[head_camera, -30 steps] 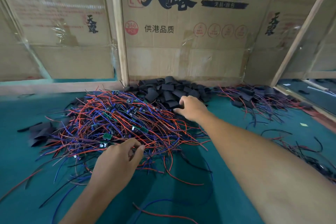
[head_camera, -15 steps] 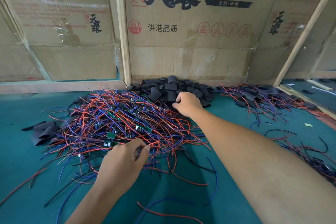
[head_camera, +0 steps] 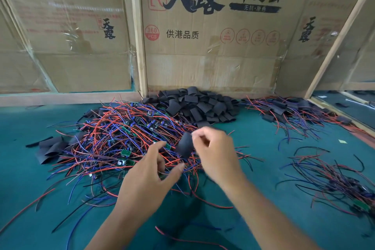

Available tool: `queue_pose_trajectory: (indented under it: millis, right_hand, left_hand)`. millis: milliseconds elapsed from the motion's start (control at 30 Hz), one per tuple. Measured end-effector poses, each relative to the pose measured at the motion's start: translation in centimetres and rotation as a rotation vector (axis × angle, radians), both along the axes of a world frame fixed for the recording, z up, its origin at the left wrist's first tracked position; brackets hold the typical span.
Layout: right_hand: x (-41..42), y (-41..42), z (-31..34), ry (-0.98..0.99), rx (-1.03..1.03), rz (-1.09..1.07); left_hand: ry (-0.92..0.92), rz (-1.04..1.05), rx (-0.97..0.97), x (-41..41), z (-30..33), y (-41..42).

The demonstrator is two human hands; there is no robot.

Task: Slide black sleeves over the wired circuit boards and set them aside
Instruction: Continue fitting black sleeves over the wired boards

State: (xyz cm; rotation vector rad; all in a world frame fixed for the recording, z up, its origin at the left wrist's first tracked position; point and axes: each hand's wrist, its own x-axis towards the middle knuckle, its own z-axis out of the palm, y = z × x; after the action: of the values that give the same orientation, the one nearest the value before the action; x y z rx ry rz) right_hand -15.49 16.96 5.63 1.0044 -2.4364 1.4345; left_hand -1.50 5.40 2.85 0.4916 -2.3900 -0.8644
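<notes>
Left hand [head_camera: 151, 170] is hovering over the near edge of the wired circuit boards [head_camera: 125, 140], thumb and fingers spread, gripping nothing. Right hand [head_camera: 215, 154], just beside it, is pinching one black sleeve [head_camera: 185, 146] above the tangle. Farther back, the sleeve pile [head_camera: 198, 105] is lying against the cardboard wall [head_camera: 213, 63].

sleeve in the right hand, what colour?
Plain matte black sleeve, pinched by the right hand; head view shows it.

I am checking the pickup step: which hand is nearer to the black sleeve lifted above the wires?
Right. The right hand pinches the black sleeve at its upper edge; the left hand is below-left, apart.
</notes>
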Motion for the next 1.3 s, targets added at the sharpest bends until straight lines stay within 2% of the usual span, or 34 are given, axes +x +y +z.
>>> queue_pose_trajectory:
  millis: [100,267,400,500,600,700,800,900,933,1033,1167,1300]
  right_hand:
    - [2.9,1.0,-1.4,-0.093,-0.046,0.195]
    - [2.4,1.6,-2.1,-0.712,-0.241,0.501]
    - [2.3,1.4,-2.3,-1.074,-0.428,0.595]
    - [2.5,1.1,-2.3,-1.22,-0.5,0.577]
    - [2.2,1.2,-2.3,-1.179,-0.509,0.543]
    - [1.8,1.5,-2.3,-1.063,-0.447,0.556]
    - [1.6,1.4,-2.5,-1.017,-0.418,0.549]
    - [1.2,1.2,-2.6,-1.004,-0.494,0.513]
    - [1.0,1.3,-2.5,-0.986,-0.51,0.479]
    - [-0.1,2.0,-2.0,-0.979,-0.581,0.425]
    - [-0.5,2.4,-1.8,-1.054,-0.652,0.423]
    - [-0.4,2.3,-2.0,-1.044,-0.609,0.453]
  left_hand:
    - [-0.059,-0.027,-0.041,-0.1,-0.1,0.7]
    - [-0.052,-0.163,0.131,-0.4,-0.1,0.8]
    - [-0.1,-0.181,0.138,-0.6,-0.3,1.4]
    - [-0.101,-0.172,0.102,-0.3,-0.1,1.6]
    - [-0.178,-0.145,-0.063,-0.2,0.1,1.8]
    - [-0.229,-0.123,-0.114,-0.7,0.1,1.8]
    - [-0.169,-0.164,-0.043,-0.8,0.1,2.0]
    - [-0.146,-0.314,0.053,-0.4,0.8,0.6]
    - [-0.125,-0.3,0.043,-0.2,1.0,-0.6]
    - [-0.101,-0.091,-0.014,1.0,1.2,-4.8]
    - [-0.327,-0.061,-0.235,1.3,-0.3,-6.7]
    - [-0.368,0.008,-0.354,0.4,-1.2,-6.5]
